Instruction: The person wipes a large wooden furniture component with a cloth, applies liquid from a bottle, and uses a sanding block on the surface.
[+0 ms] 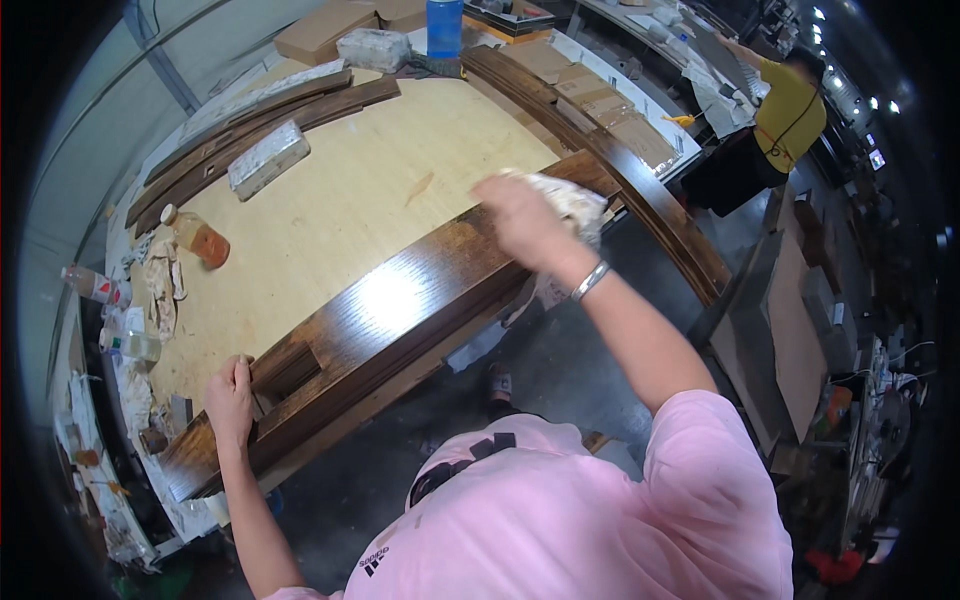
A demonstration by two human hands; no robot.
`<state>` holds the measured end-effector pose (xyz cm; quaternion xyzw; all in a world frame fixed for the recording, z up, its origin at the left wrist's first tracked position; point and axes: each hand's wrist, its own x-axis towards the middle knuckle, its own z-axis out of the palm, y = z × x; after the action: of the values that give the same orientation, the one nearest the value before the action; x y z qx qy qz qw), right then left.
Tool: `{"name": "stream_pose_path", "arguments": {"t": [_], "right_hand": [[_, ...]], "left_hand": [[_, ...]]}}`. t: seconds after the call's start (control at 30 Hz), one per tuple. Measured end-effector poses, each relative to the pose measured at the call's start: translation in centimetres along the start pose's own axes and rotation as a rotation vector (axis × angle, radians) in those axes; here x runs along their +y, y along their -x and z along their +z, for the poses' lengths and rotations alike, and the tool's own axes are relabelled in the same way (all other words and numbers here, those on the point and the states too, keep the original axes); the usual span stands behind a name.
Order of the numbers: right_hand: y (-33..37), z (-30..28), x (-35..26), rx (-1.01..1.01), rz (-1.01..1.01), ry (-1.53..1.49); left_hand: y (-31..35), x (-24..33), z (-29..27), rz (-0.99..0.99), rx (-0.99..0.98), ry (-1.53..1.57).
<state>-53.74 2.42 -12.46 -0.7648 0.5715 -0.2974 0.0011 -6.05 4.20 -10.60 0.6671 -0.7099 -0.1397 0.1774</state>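
Note:
A long dark-brown wooden piece (400,285), glossy in its middle, lies across the near edge of a pale wooden tabletop (350,190). Its left part has a rectangular opening. My left hand (230,400) is closed on the wooden piece beside that opening. Near the far right end, my right hand (530,225) presses a crumpled whitish cloth (578,208) against the wood. Part of the cloth hangs down over the near side. The fingertips of my right hand are partly blurred.
Brown wooden strips (270,125) and a wrapped block (270,160) lie at the far left. A bottle of amber liquid (200,238) stands nearby. Another long dark board (650,200) extends off the right edge. Flat cardboard (770,330) and a person in yellow (788,115) are farther right.

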Motion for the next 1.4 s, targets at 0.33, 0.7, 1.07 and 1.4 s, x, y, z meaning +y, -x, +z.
{"name": "stream_pose_path", "arguments": {"t": [0.33,0.7,1.07,1.4], "right_hand": [[-0.2,0.6,-2.9,-0.068,-0.216,-0.090],[1.0,-9.4,20.1,-0.106,0.633,0.388],[6.4,0.3,-2.3,0.238,-0.047,0.101],[7.5,-0.1,0.6,0.467,0.174,0.065]], "left_hand": [[-0.3,0.1,0.3,-0.011,0.020,0.031],[-0.8,-0.6,0.6,-0.048,-0.011,0.075],[-0.9,-2.8,1.1,-0.025,-0.001,0.079],[-0.7,-1.7,0.8,-0.034,-0.025,0.059]]}}
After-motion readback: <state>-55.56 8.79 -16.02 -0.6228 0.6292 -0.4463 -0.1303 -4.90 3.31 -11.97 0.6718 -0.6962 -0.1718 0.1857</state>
